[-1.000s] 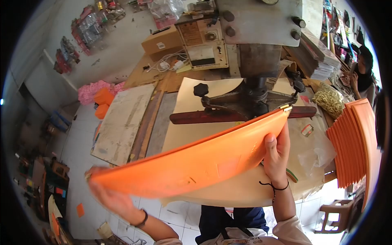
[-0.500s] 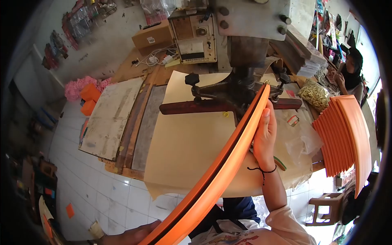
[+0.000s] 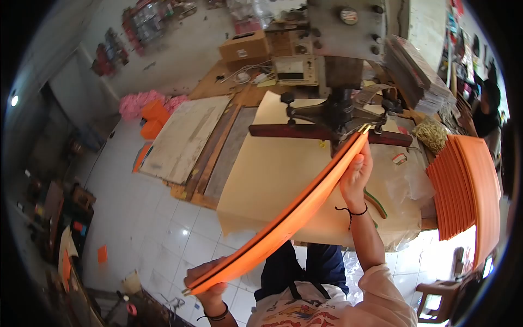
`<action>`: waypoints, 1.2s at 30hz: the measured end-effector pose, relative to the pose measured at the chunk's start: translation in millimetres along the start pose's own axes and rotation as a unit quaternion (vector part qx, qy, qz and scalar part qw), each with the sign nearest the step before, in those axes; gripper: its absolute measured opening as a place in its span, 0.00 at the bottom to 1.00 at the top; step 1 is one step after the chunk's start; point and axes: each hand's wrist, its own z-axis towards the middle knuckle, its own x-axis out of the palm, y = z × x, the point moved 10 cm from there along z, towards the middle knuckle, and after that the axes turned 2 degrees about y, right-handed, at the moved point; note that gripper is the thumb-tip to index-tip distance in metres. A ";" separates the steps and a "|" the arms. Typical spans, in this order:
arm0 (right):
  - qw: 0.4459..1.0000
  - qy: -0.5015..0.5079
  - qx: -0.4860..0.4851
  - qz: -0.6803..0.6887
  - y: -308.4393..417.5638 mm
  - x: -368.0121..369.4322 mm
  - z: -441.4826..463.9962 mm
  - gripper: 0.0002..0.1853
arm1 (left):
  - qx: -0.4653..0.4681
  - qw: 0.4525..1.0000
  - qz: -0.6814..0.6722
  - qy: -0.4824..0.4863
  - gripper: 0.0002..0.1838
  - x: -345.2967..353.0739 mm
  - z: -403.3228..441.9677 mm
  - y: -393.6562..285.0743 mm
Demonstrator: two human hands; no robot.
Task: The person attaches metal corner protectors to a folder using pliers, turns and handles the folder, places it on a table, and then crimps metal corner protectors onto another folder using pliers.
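Note:
A long orange folded sheet (image 3: 289, 223) with a dark slit along its upper edge runs diagonally in front of me. My left hand (image 3: 207, 280) grips its lower left end, thumb on the near side. Near the upper right end, my right hand (image 3: 357, 174) closes on it, with a brass-coloured clip (image 3: 365, 129) at the tip just above. Behind that end is the dark metal arm of a press (image 3: 338, 117) with a dark red bar (image 3: 289, 131). The sheet's middle hangs over tan paper (image 3: 256, 174) on the table.
Stacked orange sheets (image 3: 452, 185) stand at the right, beside a bag of yellowish bands (image 3: 431, 133). Green-handled pliers (image 3: 376, 203) lie right of my right hand. A whitish board (image 3: 188, 139) lies at the left. Another person (image 3: 485, 111) sits at the far right.
The orange sheet turned from a broad face to edge-on, and its lower left end has since risen back into view with my left hand. The view has shifted too.

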 end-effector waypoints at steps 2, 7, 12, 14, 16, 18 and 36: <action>1.000 0.012 -0.011 0.015 2.7 4.4 -1.2 0.34 | -0.048 0.996 0.070 0.042 0.39 5.9 -24.9 2.3; 0.962 0.266 0.002 -0.062 47.6 71.8 -4.3 0.25 | -0.019 0.971 -0.082 -0.222 0.29 -53.2 -90.8 42.4; 0.899 0.390 -0.005 -0.199 47.0 82.6 -39.6 0.21 | 0.023 0.919 -0.094 -0.382 0.28 -169.3 -150.2 -13.3; 0.884 0.410 0.027 -0.225 28.5 69.0 -52.0 0.20 | 0.040 0.887 -0.067 -0.454 0.29 -207.3 -189.4 -54.8; 0.877 0.417 0.063 -0.231 15.6 61.4 -66.3 0.21 | 0.075 0.817 -0.051 -0.569 0.29 -225.3 -229.7 -92.5; 0.867 0.427 0.115 -0.232 -0.3 55.2 -87.7 0.22 | 0.150 0.774 -0.041 -0.614 0.28 -261.5 -279.4 -114.2; 0.773 0.548 0.077 -0.309 -22.8 55.8 -136.4 0.39 | 0.311 0.447 0.147 -0.826 0.26 -333.1 -637.1 -308.1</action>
